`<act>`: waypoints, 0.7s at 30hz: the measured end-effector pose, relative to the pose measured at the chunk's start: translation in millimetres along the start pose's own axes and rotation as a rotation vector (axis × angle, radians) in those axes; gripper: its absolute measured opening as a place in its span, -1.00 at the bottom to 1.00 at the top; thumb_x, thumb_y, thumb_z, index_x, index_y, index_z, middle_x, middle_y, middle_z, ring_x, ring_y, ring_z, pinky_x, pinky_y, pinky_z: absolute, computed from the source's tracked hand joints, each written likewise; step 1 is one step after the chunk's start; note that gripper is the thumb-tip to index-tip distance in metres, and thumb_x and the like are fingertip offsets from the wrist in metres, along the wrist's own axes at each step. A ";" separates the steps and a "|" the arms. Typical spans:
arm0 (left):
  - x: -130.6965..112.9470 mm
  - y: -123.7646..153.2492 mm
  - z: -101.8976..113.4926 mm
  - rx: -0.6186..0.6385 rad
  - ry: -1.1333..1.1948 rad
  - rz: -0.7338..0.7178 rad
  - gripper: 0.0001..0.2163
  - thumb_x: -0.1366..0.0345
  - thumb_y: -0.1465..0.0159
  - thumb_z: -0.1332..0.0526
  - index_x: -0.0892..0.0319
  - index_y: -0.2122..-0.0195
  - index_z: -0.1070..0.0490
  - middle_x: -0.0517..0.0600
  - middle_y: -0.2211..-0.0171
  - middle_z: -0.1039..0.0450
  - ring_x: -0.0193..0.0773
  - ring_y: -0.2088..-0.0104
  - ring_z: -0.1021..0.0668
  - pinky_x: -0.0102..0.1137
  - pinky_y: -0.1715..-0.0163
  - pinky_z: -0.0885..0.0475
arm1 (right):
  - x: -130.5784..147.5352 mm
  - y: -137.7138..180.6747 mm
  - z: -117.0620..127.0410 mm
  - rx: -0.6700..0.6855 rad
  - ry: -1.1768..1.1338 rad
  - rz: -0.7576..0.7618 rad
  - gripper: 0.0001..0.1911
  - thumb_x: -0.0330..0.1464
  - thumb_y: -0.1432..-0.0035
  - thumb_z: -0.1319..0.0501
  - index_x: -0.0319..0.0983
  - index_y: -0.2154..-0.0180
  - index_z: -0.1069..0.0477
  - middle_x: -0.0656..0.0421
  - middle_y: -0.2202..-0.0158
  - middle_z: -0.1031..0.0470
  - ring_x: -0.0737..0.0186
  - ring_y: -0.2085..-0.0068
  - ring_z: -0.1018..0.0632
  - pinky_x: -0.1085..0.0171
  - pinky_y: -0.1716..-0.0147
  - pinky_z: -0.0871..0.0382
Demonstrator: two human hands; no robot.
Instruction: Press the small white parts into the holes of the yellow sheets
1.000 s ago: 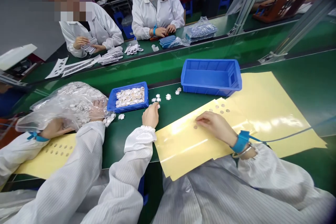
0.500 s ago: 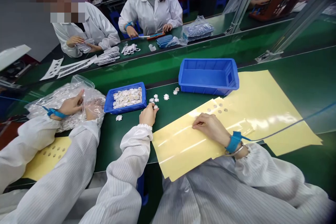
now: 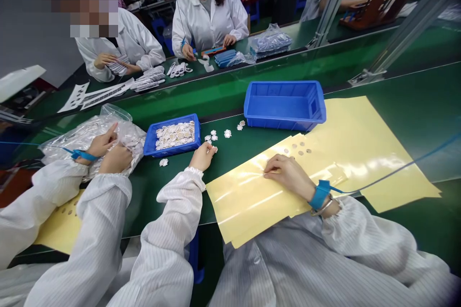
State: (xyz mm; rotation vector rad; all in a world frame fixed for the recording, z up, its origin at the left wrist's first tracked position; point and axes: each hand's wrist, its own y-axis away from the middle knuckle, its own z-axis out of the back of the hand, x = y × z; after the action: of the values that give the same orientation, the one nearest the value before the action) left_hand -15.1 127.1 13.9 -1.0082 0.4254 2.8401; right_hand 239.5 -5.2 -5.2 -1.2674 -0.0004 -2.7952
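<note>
My left hand [image 3: 202, 156] is closed in a pinch on a small white scalloped piece [image 3: 215, 149], just above the green table. Close beyond it lie several loose white pieces [image 3: 213, 133]. My right hand [image 3: 290, 176] rests on a stack of glossy yellow sheets [image 3: 248, 201], thumb and fingers pressed together; what they pinch, if anything, is hidden. Small grey round dots [image 3: 301, 144] show on the sheet beyond that hand. A blue tray [image 3: 172, 152] heaped with white pieces [image 3: 175, 135] stands left of my left hand.
An empty blue bin [image 3: 284, 121] stands behind the yellow sheets. At left, a co-worker's hands [image 3: 115, 159] are at a clear plastic bag [image 3: 68, 136], near another yellow sheet [image 3: 61, 230]. A blue wrist cord [image 3: 389, 177] runs off right. Co-workers sit across the green divider [image 3: 216, 88].
My left hand has drawn slightly back toward me with the white piece. My right hand stays put. The neighbour's nearer hand has come out over the bag. Across the table, a co-worker's hand has shifted.
</note>
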 end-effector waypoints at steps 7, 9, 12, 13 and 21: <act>-38.9 63.2 -27.6 0.308 0.832 0.179 -0.77 0.19 -0.04 -0.28 0.28 0.45 -0.37 -0.05 0.56 -0.35 -0.57 0.72 -0.10 -0.53 0.73 0.13 | 4.3 -1.7 6.4 0.038 -0.270 -0.097 -0.87 -0.28 -0.05 -0.23 -0.21 0.44 -0.43 0.15 0.35 -0.49 0.18 0.28 -0.49 0.18 0.22 -0.36; -43.6 76.1 -44.6 0.373 0.884 0.198 -0.75 0.17 -0.02 -0.30 0.28 0.44 -0.39 -0.03 0.54 -0.38 -0.58 0.72 -0.12 -0.54 0.75 0.14 | 10.6 -2.8 6.8 0.058 -0.399 -0.137 -0.84 -0.25 -0.07 -0.20 -0.22 0.39 -0.42 0.15 0.34 -0.50 0.18 0.25 -0.50 0.19 0.20 -0.37; -43.8 83.4 -64.7 0.388 0.888 0.201 -0.74 0.15 -0.03 -0.27 0.27 0.44 -0.38 -0.04 0.56 -0.39 -0.58 0.74 -0.13 -0.54 0.77 0.14 | 19.5 -4.4 0.1 0.089 -0.502 -0.154 -0.81 -0.23 -0.09 -0.18 -0.23 0.37 -0.41 0.14 0.33 -0.49 0.18 0.23 -0.50 0.19 0.18 -0.36; -43.0 83.7 -68.6 0.375 0.879 0.192 -0.75 0.14 -0.04 -0.26 0.27 0.44 -0.37 -0.05 0.57 -0.38 -0.57 0.75 -0.13 -0.54 0.77 0.13 | 21.3 -4.7 -3.5 0.091 -0.508 -0.148 -0.81 -0.23 -0.09 -0.17 -0.23 0.37 -0.40 0.15 0.33 -0.49 0.18 0.23 -0.50 0.19 0.18 -0.36; -40.6 82.8 -72.9 0.345 0.842 0.146 -0.76 0.15 -0.06 -0.24 0.27 0.47 -0.37 -0.08 0.60 -0.38 -0.56 0.76 -0.15 -0.53 0.76 0.06 | 22.3 -3.5 -19.3 0.021 -0.362 -0.054 -0.85 -0.29 -0.14 -0.13 -0.23 0.39 -0.38 0.13 0.32 -0.43 0.19 0.22 -0.44 0.18 0.16 -0.32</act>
State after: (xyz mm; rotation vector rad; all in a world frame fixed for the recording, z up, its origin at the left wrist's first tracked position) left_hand 45.2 26.7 4.2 -2.0961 1.0317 2.1705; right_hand 210.2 -3.8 -1.1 -1.7707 -0.0853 -2.5565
